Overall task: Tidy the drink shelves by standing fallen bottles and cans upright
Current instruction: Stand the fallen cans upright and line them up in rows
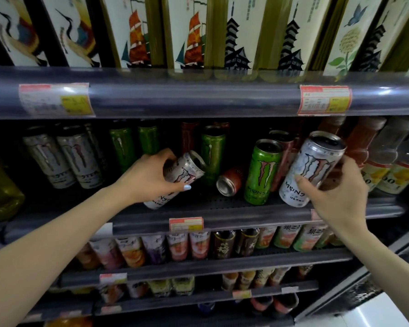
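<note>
I have both hands on the middle shelf (222, 215), each wrapped round a white can. My left hand (149, 175) grips a white can (175, 178) that is tilted steeply, its top pointing up and to the right and its base near the shelf's front lip; the fingers curl over its upper side with the thumb below. My right hand (338, 194) holds a second white can (309, 168), leaning right, thumb across the front of the label and fingers curled behind. Between the two, a small red can (230, 181) lies on its side with its end facing me, just beside a green can (262, 171) that stands leaning slightly. Further left, two white cans (64, 156) stand upright in a row.
</note>
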`<state>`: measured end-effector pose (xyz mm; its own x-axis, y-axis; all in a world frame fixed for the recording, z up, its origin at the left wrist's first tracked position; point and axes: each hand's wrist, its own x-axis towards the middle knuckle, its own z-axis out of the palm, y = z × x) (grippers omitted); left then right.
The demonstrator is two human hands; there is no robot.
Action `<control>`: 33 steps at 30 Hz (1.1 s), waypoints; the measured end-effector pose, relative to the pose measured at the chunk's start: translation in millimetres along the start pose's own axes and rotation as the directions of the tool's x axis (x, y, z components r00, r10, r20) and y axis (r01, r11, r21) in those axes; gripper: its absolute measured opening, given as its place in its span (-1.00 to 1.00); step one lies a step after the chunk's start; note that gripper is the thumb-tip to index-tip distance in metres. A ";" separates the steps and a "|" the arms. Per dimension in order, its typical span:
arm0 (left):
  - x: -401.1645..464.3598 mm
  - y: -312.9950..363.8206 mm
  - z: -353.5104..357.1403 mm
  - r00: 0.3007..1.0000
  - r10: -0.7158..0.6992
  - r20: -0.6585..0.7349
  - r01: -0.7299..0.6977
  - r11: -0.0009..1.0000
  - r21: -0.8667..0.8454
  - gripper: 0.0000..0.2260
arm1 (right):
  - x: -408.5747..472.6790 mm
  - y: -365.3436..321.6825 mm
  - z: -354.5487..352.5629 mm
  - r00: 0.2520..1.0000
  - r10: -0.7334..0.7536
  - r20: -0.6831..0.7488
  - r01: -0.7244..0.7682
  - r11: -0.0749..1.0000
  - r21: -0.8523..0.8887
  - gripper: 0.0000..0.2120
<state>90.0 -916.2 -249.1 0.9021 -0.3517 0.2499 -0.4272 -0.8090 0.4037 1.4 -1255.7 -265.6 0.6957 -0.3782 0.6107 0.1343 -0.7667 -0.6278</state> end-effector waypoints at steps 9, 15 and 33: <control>-39.5 -38.0 -19.8 0.963 -0.162 -0.217 0.108 0.964 -0.242 -0.48 | -47.9 -70.5 44.3 0.968 -0.096 0.232 0.050 0.980 0.195 -0.36; -89.9 -93.5 -54.6 0.871 -0.345 -0.351 0.200 0.900 -0.387 -0.49 | -58.1 -152.9 126.8 0.911 -0.194 0.365 0.051 0.929 0.366 -0.52; -121.2 -172.9 -76.9 0.733 -0.569 -0.372 0.257 0.739 -0.623 -0.57 | -77.5 -249.7 269.6 0.784 -0.252 0.567 0.009 0.918 0.396 -0.39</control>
<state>49.9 -697.4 -281.5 0.8822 0.3778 0.2810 -0.1209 -0.3950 0.9107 104.2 -895.0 -286.2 0.9118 0.1912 0.3635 0.4090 -0.5019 -0.7621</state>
